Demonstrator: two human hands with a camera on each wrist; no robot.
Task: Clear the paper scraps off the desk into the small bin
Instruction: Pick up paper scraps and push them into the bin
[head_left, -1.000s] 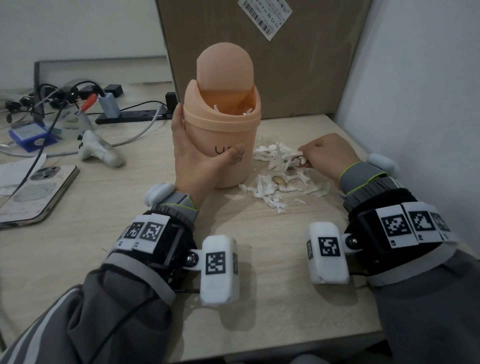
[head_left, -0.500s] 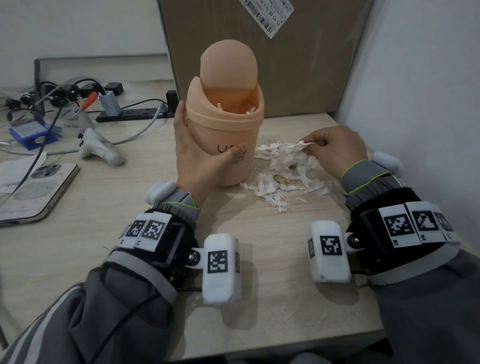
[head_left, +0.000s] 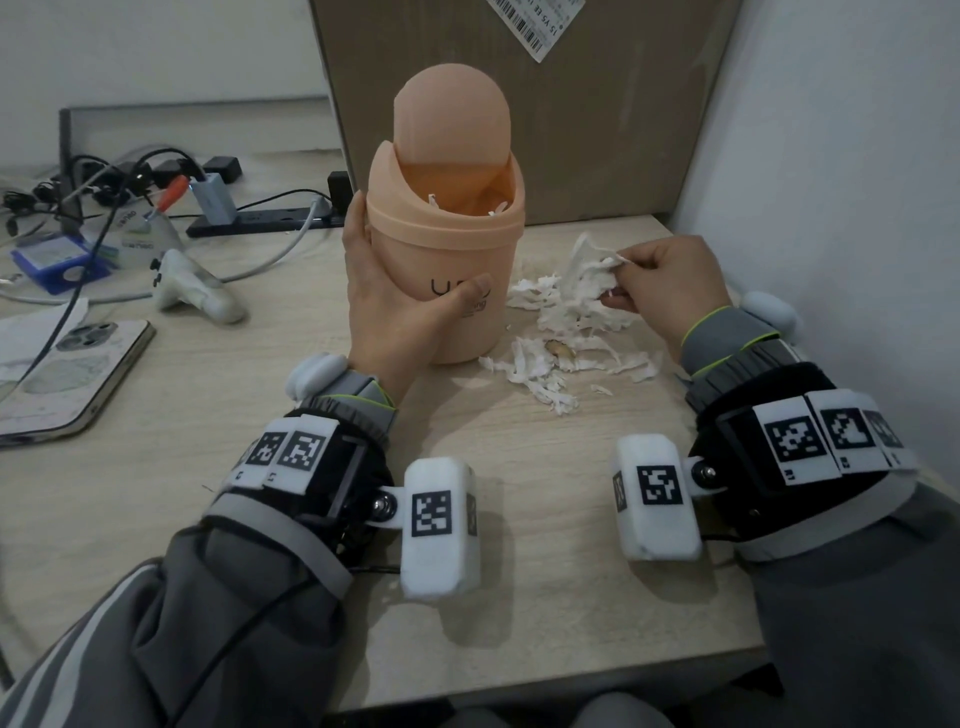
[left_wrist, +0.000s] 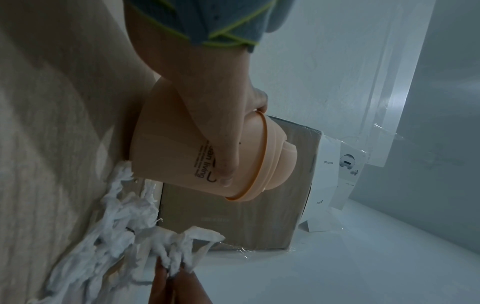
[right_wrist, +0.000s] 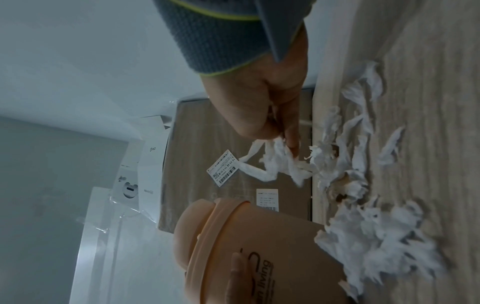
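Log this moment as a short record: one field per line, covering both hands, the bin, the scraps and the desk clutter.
left hand: grips the side of the bin, thumb across its front
right hand: pinches a bunch of scraps, lifted off the desk
bin: peach, upright on the desk, swing lid tipped open, white bits showing inside
loose scraps: white pile on the desk right of the bin
behind the bin: cardboard box with a barcode label
left of the bin: phone, white controller, power strip and cables
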